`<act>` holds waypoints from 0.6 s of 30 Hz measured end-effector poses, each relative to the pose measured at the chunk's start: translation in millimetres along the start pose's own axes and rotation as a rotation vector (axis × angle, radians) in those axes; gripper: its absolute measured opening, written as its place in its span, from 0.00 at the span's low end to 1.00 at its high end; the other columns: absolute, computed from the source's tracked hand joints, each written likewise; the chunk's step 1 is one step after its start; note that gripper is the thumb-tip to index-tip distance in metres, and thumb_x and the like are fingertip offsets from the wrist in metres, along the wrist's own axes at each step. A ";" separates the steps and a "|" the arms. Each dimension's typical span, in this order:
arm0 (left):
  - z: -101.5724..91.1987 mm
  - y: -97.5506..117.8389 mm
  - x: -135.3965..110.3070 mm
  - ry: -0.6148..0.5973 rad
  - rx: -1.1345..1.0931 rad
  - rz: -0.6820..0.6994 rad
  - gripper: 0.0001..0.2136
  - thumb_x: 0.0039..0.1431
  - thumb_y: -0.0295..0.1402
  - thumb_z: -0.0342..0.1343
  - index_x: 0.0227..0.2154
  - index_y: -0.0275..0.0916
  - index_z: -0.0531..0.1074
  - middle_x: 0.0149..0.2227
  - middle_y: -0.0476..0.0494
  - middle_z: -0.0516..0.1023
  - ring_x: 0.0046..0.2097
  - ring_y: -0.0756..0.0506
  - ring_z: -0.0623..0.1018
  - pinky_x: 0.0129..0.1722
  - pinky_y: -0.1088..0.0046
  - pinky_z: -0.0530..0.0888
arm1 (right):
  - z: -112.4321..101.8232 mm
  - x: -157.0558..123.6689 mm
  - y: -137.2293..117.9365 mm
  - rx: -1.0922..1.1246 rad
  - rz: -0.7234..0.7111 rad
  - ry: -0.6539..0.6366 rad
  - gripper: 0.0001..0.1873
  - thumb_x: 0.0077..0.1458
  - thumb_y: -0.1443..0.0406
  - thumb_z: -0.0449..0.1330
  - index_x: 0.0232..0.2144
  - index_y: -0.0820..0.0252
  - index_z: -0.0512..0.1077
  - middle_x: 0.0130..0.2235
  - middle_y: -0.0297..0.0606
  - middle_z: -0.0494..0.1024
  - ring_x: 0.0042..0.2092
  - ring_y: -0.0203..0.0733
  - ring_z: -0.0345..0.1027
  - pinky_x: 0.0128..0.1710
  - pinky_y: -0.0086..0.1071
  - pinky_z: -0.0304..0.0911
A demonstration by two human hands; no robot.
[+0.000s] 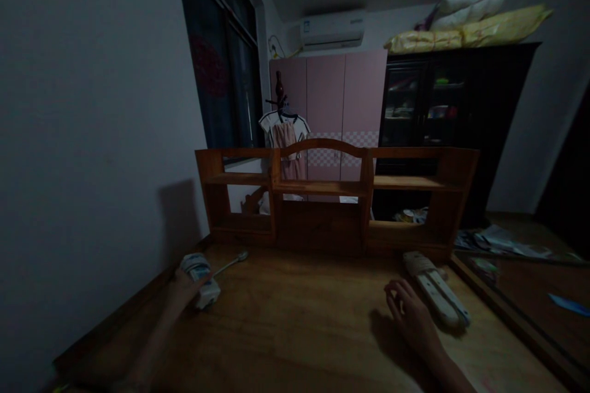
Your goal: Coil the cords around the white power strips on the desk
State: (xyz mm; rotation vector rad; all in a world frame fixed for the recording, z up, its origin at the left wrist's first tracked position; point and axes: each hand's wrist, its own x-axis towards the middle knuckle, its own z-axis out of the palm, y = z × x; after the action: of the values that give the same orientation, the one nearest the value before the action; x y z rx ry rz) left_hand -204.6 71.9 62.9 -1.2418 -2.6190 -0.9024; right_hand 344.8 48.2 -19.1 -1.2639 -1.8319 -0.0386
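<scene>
I am at a wooden desk (pixel 299 313) in a dim room. My left hand (pixel 187 287) rests at the desk's left side, fingers wrapped on a white power strip with its cord wound round it (pixel 199 275); a white plug on a cable (pixel 233 260) trails from it to the right. My right hand (pixel 410 316) lies on the desk at the right, fingers loosely curled and touching the wood. It sits just left of a second long white power strip with wound cord (pixel 436 287) and holds nothing I can see.
A low wooden shelf unit (pixel 336 193) stands along the desk's back edge. A grey wall (pixel 83 135) borders the left. Behind are a dark window, pink wardrobe (pixel 341 98), dark cabinet (pixel 442 110) with bedding on top, and papers (pixel 502 239) on a surface at right.
</scene>
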 end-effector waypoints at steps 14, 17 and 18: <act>-7.2 136.3 -118.9 0.202 0.079 1.188 0.31 0.60 0.26 0.48 0.65 0.39 0.44 0.61 0.35 0.60 0.55 0.38 0.68 0.54 0.60 0.63 | -1.7 12.2 -21.5 -0.031 -0.003 -0.026 0.09 0.62 0.65 0.47 0.38 0.57 0.67 0.40 0.41 0.69 0.31 0.37 0.66 0.32 0.30 0.62; 13.2 160.0 -140.1 0.206 0.053 1.398 0.28 0.62 0.27 0.46 0.64 0.35 0.47 0.64 0.34 0.56 0.54 0.40 0.68 0.53 0.60 0.65 | -1.8 33.2 -36.7 -0.041 -0.046 -0.029 0.09 0.62 0.65 0.46 0.38 0.57 0.67 0.40 0.40 0.70 0.30 0.35 0.65 0.31 0.28 0.60; 22.3 164.9 -146.5 0.230 0.041 1.453 0.27 0.62 0.26 0.45 0.64 0.37 0.49 0.64 0.35 0.55 0.54 0.41 0.69 0.53 0.60 0.65 | -1.1 41.3 -41.6 -0.043 -0.061 -0.033 0.09 0.62 0.66 0.46 0.38 0.58 0.67 0.41 0.40 0.70 0.30 0.35 0.64 0.31 0.27 0.60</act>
State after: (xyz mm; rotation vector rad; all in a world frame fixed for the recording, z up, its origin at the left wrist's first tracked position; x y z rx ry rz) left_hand 16.8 66.5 73.0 -2.1968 -0.9598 -0.5527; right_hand 309.9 58.1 27.0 -1.2448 -1.9069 -0.0919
